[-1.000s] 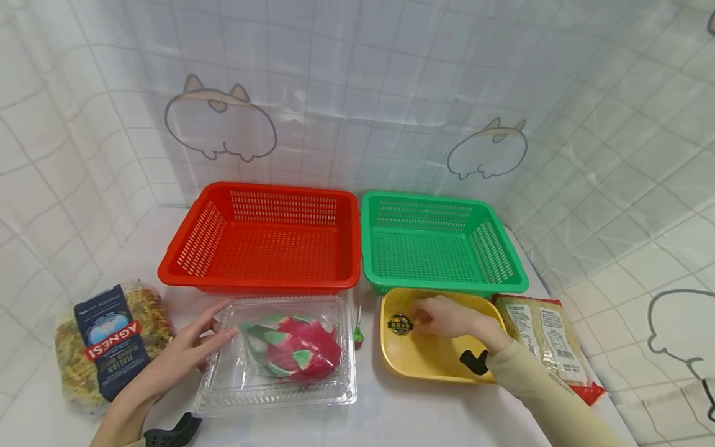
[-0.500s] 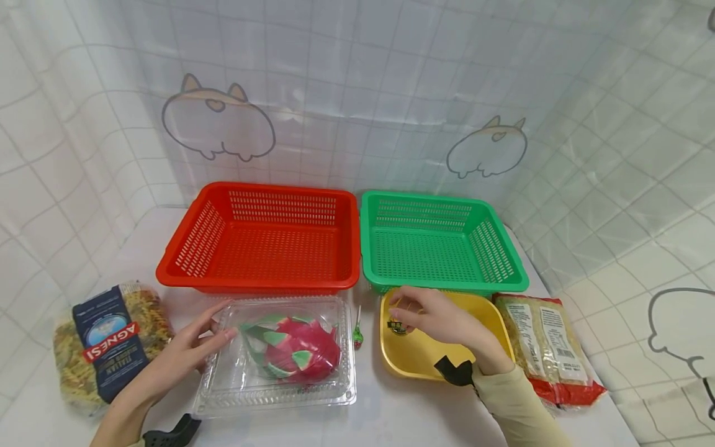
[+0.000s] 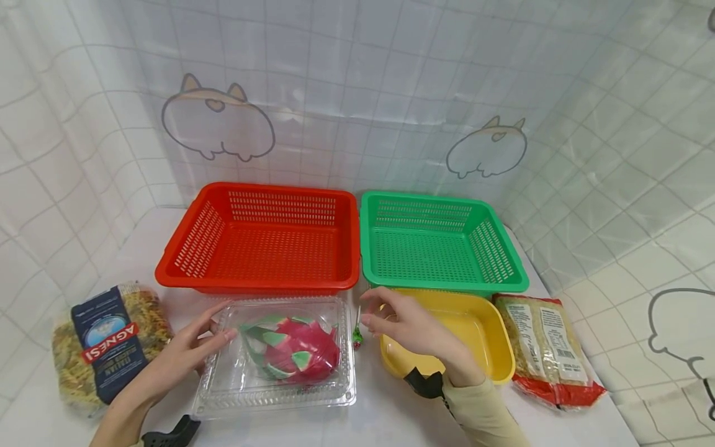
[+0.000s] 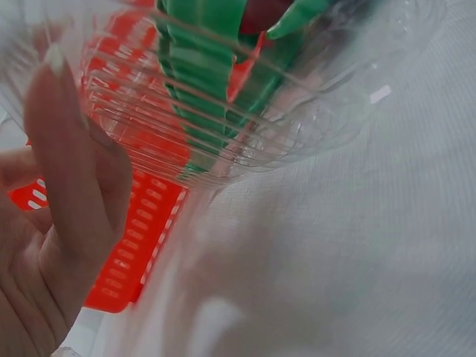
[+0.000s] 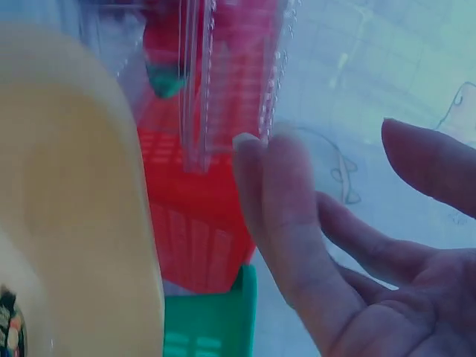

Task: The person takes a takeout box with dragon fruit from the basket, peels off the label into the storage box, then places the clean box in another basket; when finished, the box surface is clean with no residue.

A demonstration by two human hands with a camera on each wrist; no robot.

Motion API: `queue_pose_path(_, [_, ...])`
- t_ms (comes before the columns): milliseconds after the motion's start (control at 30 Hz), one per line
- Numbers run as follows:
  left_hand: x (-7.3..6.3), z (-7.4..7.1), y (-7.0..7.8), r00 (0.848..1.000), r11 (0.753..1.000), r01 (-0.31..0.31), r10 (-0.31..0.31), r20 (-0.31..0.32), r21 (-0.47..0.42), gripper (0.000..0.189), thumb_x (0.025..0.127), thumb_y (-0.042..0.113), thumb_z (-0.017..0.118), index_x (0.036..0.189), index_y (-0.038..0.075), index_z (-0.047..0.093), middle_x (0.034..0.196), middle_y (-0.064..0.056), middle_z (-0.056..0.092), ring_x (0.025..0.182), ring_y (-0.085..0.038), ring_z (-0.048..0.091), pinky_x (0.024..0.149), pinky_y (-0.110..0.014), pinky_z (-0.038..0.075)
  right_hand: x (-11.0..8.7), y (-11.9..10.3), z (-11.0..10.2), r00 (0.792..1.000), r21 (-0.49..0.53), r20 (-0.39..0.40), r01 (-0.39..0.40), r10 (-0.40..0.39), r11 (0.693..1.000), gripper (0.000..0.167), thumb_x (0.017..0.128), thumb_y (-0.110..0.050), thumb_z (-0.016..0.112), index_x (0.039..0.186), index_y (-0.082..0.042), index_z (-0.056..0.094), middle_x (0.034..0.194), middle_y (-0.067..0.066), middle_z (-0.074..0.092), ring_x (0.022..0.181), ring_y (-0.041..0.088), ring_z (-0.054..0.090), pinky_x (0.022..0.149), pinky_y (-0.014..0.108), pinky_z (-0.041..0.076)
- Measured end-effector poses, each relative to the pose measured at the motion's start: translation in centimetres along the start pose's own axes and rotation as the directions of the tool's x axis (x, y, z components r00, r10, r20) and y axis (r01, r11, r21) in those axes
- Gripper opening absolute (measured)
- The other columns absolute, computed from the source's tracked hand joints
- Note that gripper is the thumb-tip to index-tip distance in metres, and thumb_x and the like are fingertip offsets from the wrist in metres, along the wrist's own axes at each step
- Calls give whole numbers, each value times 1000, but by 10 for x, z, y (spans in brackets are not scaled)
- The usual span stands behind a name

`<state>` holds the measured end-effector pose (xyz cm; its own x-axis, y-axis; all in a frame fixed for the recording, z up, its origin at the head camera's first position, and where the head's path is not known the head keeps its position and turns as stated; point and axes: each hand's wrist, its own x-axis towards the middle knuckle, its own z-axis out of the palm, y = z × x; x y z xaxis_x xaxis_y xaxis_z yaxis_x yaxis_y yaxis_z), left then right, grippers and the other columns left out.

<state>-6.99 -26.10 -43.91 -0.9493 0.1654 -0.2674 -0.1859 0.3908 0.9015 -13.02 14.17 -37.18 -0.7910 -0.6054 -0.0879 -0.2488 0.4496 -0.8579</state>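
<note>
In the head view, a clear plastic box (image 3: 234,379) lies front left of centre with a pink and green dragon fruit (image 3: 304,354) inside. My left hand (image 3: 181,351) holds the box's left edge, thumb over the lid. The left wrist view shows that thumb against the ribbed plastic. My right hand (image 3: 410,323) hovers over the left rim of a yellow container (image 3: 480,329), fingers spread and holding nothing. Close to its thumb and index tips is a small lollipop (image 3: 357,335) with a white stick. A round label (image 5: 11,327) is inside the container.
A red basket (image 3: 279,282) and a green basket (image 3: 447,282) stand side by side at the back. At the far left lies a bag of pasta (image 3: 114,341). Another bag with a red end (image 3: 550,347) lies right of the yellow container. Patterned curtains enclose the table.
My right hand has come up out of the yellow container and moved left to near the lollipop. My left hand stays at the plastic box.
</note>
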Motion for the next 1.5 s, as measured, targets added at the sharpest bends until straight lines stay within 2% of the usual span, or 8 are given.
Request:
queue_pose_path(167, [2,0,2,1000,1000,9,-9,7,-4,67,104,28,52,160,15,17,106,-11,39,93,-13,53,57,-32,51,-2,-4,9,1000,40,8,-9,9,999,44,98,-27,64,137,-11,51,122,7,62,93,20,67,78,32,59])
queue_pose_path(400, [4,-1,2,999,999,45,-45,21,-11,68,104,32,52,160,17,16,109,-13,39,97,-16,54,59,-33,51,-2,-5,24,998,-56,38,-49,51,997,69,97,-41,64,152,-11,35,135,7,53,93,8,63,81,27,54])
queue_pose_path(667, [4,-1,2,998,998,60,-60,36,-9,68,104,34,50,160,19,14,117,-18,43,100,-22,53,64,-36,54,1,1,38,992,-169,76,-82,96,982,83,94,-55,62,159,-20,22,128,5,47,89,5,59,77,25,52])
queue_pose_path(833, [3,-1,1,997,998,70,-69,43,-8,70,104,35,49,161,21,10,128,-23,43,106,-30,51,70,-41,54,4,4,41,992,-207,83,-79,98,975,86,95,-58,58,160,-19,18,144,5,47,112,15,61,97,37,51])
queue_pose_path(967, [1,-2,-1,997,998,55,-52,65,-33,70,105,34,48,161,22,9,138,-28,40,113,-34,51,73,-43,54,6,6,43,990,-178,117,-56,77,982,84,97,-54,58,161,-25,13,127,0,61,107,15,63,91,36,53])
queue_pose_path(1133, [-3,-7,-4,993,995,24,-13,119,-95,74,103,29,50,162,25,5,154,-31,23,126,-42,43,77,-45,56,6,6,44,988,-136,140,-46,65,990,84,99,-47,58,161,-28,7,90,-6,63,71,10,64,69,24,50])
queue_pose_path(1267, [-6,-10,-7,988,989,20,2,155,-146,75,101,28,50,161,32,6,159,-26,15,130,-38,41,82,-47,56,5,5,45,987,-143,144,-54,75,988,83,99,-47,57,162,-22,7,88,-6,62,69,11,65,75,25,50])
queue_pose_path(1500, [-8,-14,-11,977,974,-5,53,206,-227,71,101,24,45,161,35,9,142,19,38,116,-6,54,84,-47,56,3,4,45,980,-95,162,-99,114,991,84,99,-42,59,162,-23,6,92,-3,59,65,18,67,70,25,50])
